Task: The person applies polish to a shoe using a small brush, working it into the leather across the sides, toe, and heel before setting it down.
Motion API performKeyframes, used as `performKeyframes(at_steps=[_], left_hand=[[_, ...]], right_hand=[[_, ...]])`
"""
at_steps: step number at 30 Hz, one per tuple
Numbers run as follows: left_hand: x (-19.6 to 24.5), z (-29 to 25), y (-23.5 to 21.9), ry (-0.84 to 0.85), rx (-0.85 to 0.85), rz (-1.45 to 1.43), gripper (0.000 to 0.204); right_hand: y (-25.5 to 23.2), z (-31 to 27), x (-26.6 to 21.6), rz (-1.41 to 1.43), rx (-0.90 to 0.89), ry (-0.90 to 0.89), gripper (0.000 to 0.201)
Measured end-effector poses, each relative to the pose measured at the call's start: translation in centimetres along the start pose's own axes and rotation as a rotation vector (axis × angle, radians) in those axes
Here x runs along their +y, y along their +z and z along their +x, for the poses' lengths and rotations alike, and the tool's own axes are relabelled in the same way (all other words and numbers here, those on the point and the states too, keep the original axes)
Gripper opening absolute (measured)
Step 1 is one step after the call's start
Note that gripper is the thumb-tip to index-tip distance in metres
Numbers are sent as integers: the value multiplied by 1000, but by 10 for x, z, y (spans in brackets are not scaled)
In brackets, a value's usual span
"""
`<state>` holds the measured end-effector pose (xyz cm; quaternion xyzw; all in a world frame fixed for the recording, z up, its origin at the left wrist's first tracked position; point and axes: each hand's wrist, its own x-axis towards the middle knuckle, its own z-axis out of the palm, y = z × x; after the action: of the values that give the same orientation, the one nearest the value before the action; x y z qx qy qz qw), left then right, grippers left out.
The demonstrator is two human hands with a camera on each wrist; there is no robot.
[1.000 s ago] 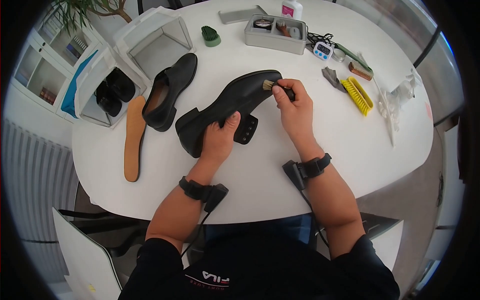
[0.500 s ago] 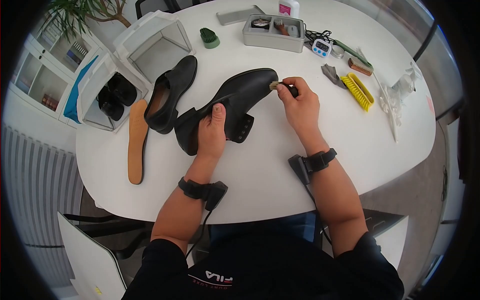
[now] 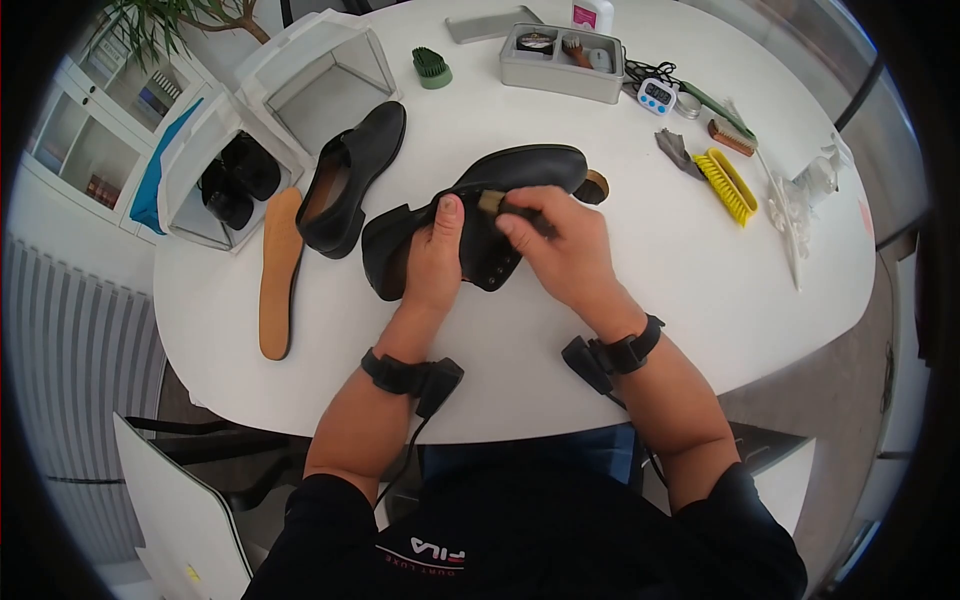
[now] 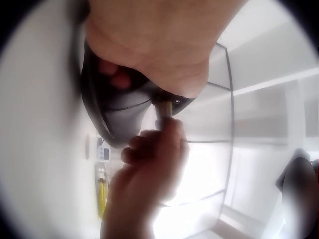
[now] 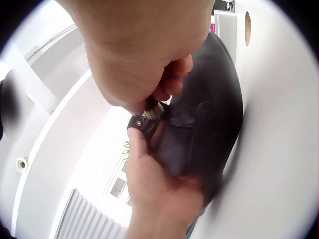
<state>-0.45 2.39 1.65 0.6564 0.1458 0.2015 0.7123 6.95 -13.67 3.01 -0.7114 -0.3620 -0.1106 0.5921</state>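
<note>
A black leather lace-up shoe (image 3: 530, 165) is tilted on its side over the white table, its eyelet flap folded out towards the person. The left hand (image 3: 435, 260) grips it near the heel and opening, thumb on top, some fingers inside the shoe. In the right hand (image 3: 565, 245) a small dark-handled brush (image 3: 491, 202) is pinched between thumb and fingers. Its pale bristles (image 5: 155, 110) are right at the eyelet flap in the right wrist view. The right hand hides most of the handle.
Left of the hands lie a second black shoe (image 3: 380, 140) and a tan insole (image 3: 281, 280). White shoe boxes (image 3: 315, 75) stand behind them. A metal tin (image 3: 560, 78), green brush (image 3: 432, 68), timer (image 3: 656, 96) and yellow brush (image 3: 727, 187) are farther back. The table has a round hole (image 3: 595, 187).
The right hand has carried the brush from the shoe's toe leftwards and nearer the person, to the eyelet area. The left hand keeps its grip on the shoe.
</note>
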Motion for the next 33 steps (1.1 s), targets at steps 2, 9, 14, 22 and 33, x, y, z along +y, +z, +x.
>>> performKeyframes(at_steps=[2,9,14,22,33], left_hand=[[-1,-1,1,-47,-19,-36,72],[-3,-2,0,-40,-27,14,73],[-2,-1,0,-59,-51,7,75],[-2,-1,-4,-97,-105,-112,74],[-2,5,-9,-168,-172,-229,70]], right_hand=[[1,2,4,2,70,10,23],[8,-1,-5,-91,-62,-117,24],[-2,5,6,-77,216,27,19],[6,0,-7,-114,-146,-284,18],[0,4,-13,-132,74,-258,20]])
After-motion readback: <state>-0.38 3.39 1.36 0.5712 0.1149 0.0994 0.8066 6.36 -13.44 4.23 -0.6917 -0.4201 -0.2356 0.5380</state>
